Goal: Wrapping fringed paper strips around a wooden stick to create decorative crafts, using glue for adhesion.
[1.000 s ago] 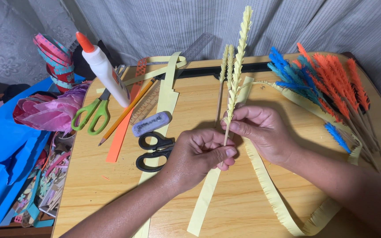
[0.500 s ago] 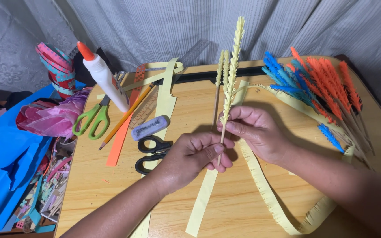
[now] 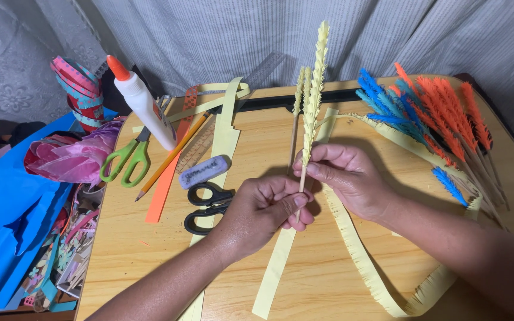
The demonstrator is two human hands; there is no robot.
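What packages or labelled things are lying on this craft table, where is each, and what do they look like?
Glue bottle: back left of the table, leaning; white body, orange cone tip, small coloured label low on its side.
Eraser: left of centre, just above the black scissors; grey-lilac rounded block with dark print on top.
Ruler: beside the pencil; brown wooden strip with fine markings.
No signs or screens in view.
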